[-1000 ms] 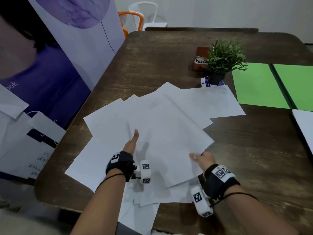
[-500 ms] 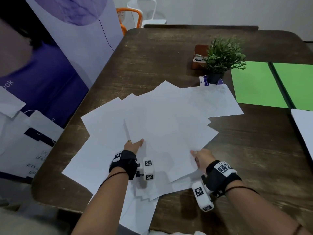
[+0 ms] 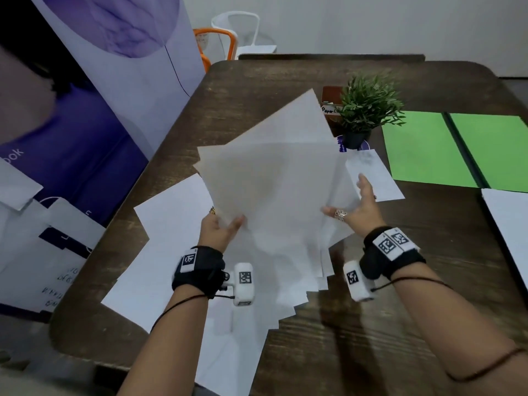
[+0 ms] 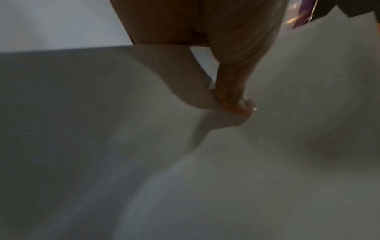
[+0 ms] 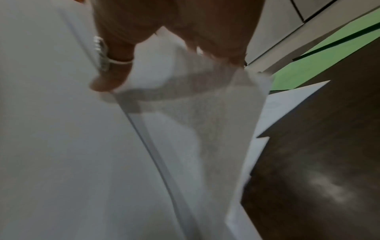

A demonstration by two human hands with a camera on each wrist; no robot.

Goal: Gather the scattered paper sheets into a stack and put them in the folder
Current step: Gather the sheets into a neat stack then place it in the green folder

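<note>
Going by how things lie, the gathering is partly done and the filing has not begun. At the far left, loose sheets (image 3: 171, 224) lie flat on the surface (image 3: 400, 324), one near corner hanging over the edge. The left hand (image 3: 221, 228) has its grip pinched on the lower left edge of a lifted bunch (image 3: 271, 181) of sheets; the left wrist view shows thumb and fingers (image 4: 232, 100) closed on paper. The bunch is tilted up off the surface and fanned, its edges not squared. The right hand (image 3: 358, 205) holds the bunch's lower right side, thumb on top and fingers under, as the right wrist view shows. Another sheet (image 3: 380, 178) lies flat past that hand. The green folder (image 3: 423, 150) lies open at the far right, with no paper on it. Left to do: collect the flat sheets, square the stack, put it in the folder.
</note>
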